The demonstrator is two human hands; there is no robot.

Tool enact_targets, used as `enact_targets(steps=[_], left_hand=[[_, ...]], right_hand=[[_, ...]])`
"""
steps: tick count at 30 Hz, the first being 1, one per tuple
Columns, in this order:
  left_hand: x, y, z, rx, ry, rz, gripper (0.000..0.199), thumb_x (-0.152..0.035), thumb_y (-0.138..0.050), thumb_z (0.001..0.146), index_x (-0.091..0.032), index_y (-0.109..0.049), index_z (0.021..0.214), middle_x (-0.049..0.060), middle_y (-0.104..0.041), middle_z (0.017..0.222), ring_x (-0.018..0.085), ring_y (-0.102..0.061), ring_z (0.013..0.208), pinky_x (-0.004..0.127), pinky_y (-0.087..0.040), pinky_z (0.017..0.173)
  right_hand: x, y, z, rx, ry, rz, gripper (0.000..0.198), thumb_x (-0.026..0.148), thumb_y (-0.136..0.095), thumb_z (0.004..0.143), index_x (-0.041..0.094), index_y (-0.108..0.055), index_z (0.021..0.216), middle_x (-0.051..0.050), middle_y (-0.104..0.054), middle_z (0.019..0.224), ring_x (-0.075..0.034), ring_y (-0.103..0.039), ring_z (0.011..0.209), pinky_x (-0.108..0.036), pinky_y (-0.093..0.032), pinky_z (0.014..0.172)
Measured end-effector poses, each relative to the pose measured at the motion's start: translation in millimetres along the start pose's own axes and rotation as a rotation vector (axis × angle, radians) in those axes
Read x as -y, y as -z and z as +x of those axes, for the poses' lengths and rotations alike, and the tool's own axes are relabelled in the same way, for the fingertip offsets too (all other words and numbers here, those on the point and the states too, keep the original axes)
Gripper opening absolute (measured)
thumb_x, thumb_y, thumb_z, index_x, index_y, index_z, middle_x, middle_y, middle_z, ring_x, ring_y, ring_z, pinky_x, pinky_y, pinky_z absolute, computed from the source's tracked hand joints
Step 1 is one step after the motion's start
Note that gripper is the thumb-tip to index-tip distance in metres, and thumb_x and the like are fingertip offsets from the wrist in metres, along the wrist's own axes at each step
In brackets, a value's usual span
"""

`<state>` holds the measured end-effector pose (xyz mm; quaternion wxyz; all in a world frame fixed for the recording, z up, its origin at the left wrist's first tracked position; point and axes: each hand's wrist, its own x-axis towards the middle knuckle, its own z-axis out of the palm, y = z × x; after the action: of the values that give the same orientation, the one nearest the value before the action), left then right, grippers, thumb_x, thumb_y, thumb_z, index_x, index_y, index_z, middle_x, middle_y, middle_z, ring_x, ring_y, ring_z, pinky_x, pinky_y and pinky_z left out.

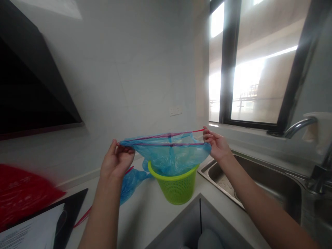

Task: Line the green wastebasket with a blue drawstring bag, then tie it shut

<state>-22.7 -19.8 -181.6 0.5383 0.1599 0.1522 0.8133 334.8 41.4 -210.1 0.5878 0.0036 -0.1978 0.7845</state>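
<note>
A translucent blue drawstring garbage bag (pixel 171 157) is stretched sideways between my two hands, its lower part dipping into a lime-green perforated plastic basket (pixel 177 188). My left hand (pixel 118 157) is closed on the left end of the bag's mouth, where the red drawstrings meet. On the other side, my right hand (pixel 215 142) pinches the right end of the rim and a red drawstring. The basket stands upright on the counter. Beside my left wrist lies another crumpled blue plastic bag (pixel 129 183) with a red tie.
To the right is a steel sink (pixel 259 176) with a faucet (pixel 301 126). At left, a red plastic bag (pixel 26 193) and a printed sheet (pixel 33 228) lie on a black cooktop (pixel 75 207). A dark range hood (pixel 33 79) juts out above.
</note>
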Motion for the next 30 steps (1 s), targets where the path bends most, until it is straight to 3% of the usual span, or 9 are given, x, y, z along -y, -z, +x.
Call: enact_targets(steps=[7,11,15,21,25,27,30], left_hand=[[2.8,-7.5,14.5,0.014,-0.039,0.082,0.031,-0.017,-0.039,0.105,-0.018,-0.047,0.075,-0.003,-0.055,0.061,0.012,-0.055,0.051,0.024,-0.043,0.047],[6.2,-12.4,20.4,0.057,-0.042,0.126,0.03,-0.012,-0.038,0.104,-0.016,-0.054,0.078,0.0,-0.06,0.067,0.011,-0.06,0.058,0.022,-0.054,0.06],[14.5,-15.6,23.0,0.054,-0.049,0.247,0.023,-0.001,-0.045,0.095,-0.01,-0.067,0.097,0.003,-0.066,0.079,0.01,-0.065,0.067,0.016,-0.057,0.069],[31.6,-4.6,28.5,0.211,-0.044,0.633,0.048,0.0,-0.066,0.079,-0.015,-0.067,0.125,-0.001,-0.061,0.068,0.008,-0.054,0.049,0.013,-0.049,0.049],[33.6,10.9,31.1,0.205,-0.056,0.856,0.058,-0.011,-0.066,0.08,-0.018,-0.061,0.138,-0.005,-0.049,0.053,0.011,-0.044,0.037,0.017,-0.04,0.036],[29.8,16.3,33.8,0.191,-0.054,0.942,0.052,-0.014,-0.064,0.08,-0.016,-0.065,0.132,-0.005,-0.046,0.048,0.014,-0.042,0.034,0.02,-0.038,0.033],[22.3,16.9,40.1,0.123,-0.103,0.874,0.022,-0.009,-0.06,0.078,-0.009,-0.074,0.095,0.001,-0.05,0.051,0.012,-0.043,0.037,0.018,-0.036,0.035]], right_hand=[[-10.3,5.5,14.2,-0.013,0.104,0.026,0.033,0.004,-0.044,0.091,0.014,-0.055,0.121,0.001,-0.06,0.074,-0.007,-0.054,0.053,-0.016,-0.053,0.049],[-12.1,10.6,22.1,-0.013,0.19,0.063,0.037,0.001,-0.043,0.09,0.014,-0.055,0.123,0.0,-0.061,0.076,-0.009,-0.06,0.061,-0.019,-0.059,0.06],[-18.0,15.1,23.3,0.0,0.187,0.001,0.036,0.002,-0.047,0.089,0.021,-0.057,0.118,-0.001,-0.065,0.086,-0.01,-0.063,0.07,-0.02,-0.06,0.065],[-27.2,19.0,21.4,0.048,0.263,-0.315,0.037,0.009,-0.064,0.085,0.026,-0.059,0.118,-0.003,-0.072,0.093,-0.014,-0.068,0.08,-0.03,-0.059,0.076],[-19.8,27.9,24.4,0.001,0.346,-0.567,0.015,0.026,-0.073,0.087,0.017,-0.068,0.098,-0.003,-0.069,0.079,-0.013,-0.064,0.071,-0.023,-0.055,0.067],[-13.4,32.1,26.5,-0.074,0.422,-0.577,0.015,0.029,-0.073,0.088,0.015,-0.068,0.086,-0.002,-0.066,0.078,-0.011,-0.061,0.068,-0.021,-0.053,0.061],[-5.5,33.8,29.1,-0.12,0.488,-0.48,0.011,0.027,-0.071,0.09,0.017,-0.068,0.085,-0.002,-0.067,0.084,-0.011,-0.064,0.074,-0.022,-0.056,0.065]])
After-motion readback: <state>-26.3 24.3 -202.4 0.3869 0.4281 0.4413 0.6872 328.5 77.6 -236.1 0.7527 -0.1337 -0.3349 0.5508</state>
